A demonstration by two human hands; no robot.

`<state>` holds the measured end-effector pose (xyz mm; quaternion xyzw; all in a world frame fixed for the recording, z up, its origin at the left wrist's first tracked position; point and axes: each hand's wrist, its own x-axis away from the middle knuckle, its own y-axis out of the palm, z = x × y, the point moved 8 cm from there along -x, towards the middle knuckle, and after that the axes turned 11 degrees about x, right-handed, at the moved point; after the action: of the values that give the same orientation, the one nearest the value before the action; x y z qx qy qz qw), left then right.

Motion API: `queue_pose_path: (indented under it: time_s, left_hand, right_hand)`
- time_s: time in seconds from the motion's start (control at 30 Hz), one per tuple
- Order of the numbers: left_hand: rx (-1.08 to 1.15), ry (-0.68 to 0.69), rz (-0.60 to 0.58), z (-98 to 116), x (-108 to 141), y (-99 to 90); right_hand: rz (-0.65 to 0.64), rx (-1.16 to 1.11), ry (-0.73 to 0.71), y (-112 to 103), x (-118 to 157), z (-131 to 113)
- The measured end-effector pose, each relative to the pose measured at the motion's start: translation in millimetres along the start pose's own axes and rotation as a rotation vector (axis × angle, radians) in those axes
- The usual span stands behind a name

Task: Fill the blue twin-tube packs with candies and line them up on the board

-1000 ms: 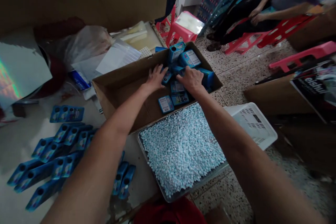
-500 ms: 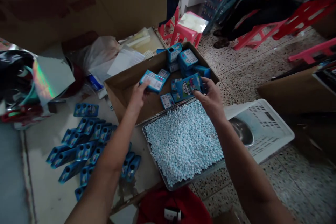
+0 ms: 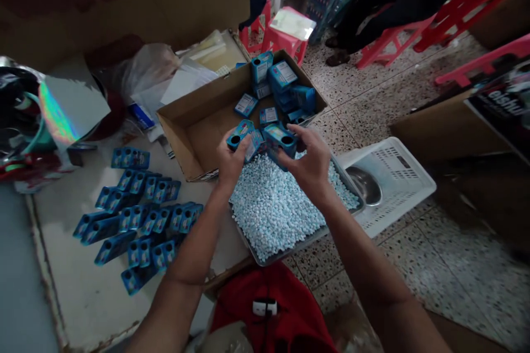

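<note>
My left hand [image 3: 232, 161] is closed around a small blue candy box [image 3: 244, 131] with a round hole in its top. Close beside it, my right hand [image 3: 308, 157] grips another blue candy box [image 3: 278, 138], its round hole also facing up. Both boxes are above the far edge of a metal tray [image 3: 265, 261] heaped with small pale-blue and white candies [image 3: 281, 209]. Just beyond my hands is an open cardboard box [image 3: 182, 140] with several more blue candy boxes [image 3: 284, 74] inside, mostly toward its right end.
Rows of blue candy boxes [image 3: 138, 215] stand on the table [image 3: 74, 287] at left. A white plastic basket [image 3: 403, 176] with a metal bowl [image 3: 366, 185] adjoins the tray. Pink stools [image 3: 285, 38] and seated people are beyond. A large cardboard panel [image 3: 165, 0] rises at upper left.
Both hands have come closer together and nearer to me, over the tray's far edge. The held boxes have been turned so their round holes show. The camera view has shifted slightly.
</note>
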<state>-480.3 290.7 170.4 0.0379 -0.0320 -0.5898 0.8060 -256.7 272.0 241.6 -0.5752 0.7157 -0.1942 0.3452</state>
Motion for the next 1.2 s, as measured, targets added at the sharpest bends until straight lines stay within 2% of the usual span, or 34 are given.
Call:
queue_pose_path:
  time_s: [0.07,0.13,0.23,0.3,0.37,0.43,0.5,0.63,0.7,0.8,0.87,0.97,1.1,1.17,1.2]
  left_hand:
    - [0.059,-0.047,-0.004,-0.6,23.8,14.0]
    - [0.18,-0.131,-0.057,-2.4,46.0,27.2]
    - [0.335,-0.289,-0.206,-7.5,68.9,38.1]
    - [0.309,-0.311,-0.292,-8.6,72.2,34.1]
    - [0.211,-0.26,-0.301,-8.8,65.2,21.6]
    - [0.14,-0.206,-0.248,-9.6,53.7,6.7]
    - [0.137,-0.207,-0.25,-11.9,45.3,-1.1]
    - [0.27,-0.418,-0.539,-18.8,56.1,7.4]
    - [0.26,-0.476,-0.613,-18.8,67.5,4.7]
    - [0.126,-0.511,-0.552,-23.5,82.6,-11.1]
    - [0.089,-0.554,-0.477,-29.0,96.0,-21.3]
    - [0.112,-0.616,-0.392,-37.3,122.1,-30.8]
    - [0.058,-0.693,-0.371,-50.7,162.9,-43.0]
    - [0.019,-0.731,-0.353,-57.5,179.9,-53.1]
    - [0.001,-0.751,-0.341,-60.7,186.3,-58.3]
  right_hand:
    - [0.151,0.044,0.035,6.3,15.0,-0.4]
    - [0.219,0.019,0.068,17.0,30.2,3.0]
    - [0.247,-0.078,0.149,25.2,45.9,12.8]
    - [0.225,-0.16,0.203,24.6,50.0,17.6]
    - [0.163,-0.247,0.238,24.6,50.9,18.2]
    - [0.075,-0.336,0.264,29.6,52.4,16.0]
    - [-0.013,-0.416,0.275,39.0,57.4,12.4]
    - [-0.203,-0.528,0.185,59.2,73.2,2.1]
    - [-0.347,-0.58,0.138,67.6,81.6,-0.6]
    - [-0.592,-0.625,0.132,75.8,95.8,3.0]
    - [-0.681,-0.626,0.128,76.3,105.8,7.0]
    - [-0.691,-0.646,0.185,80.3,128.1,15.9]
    - [-0.675,-0.804,0.406,98.5,177.6,33.6]
    - [-0.725,-0.793,0.414,102.8,196.0,42.7]
    - [-0.759,-0.738,0.361,101.7,198.8,47.5]
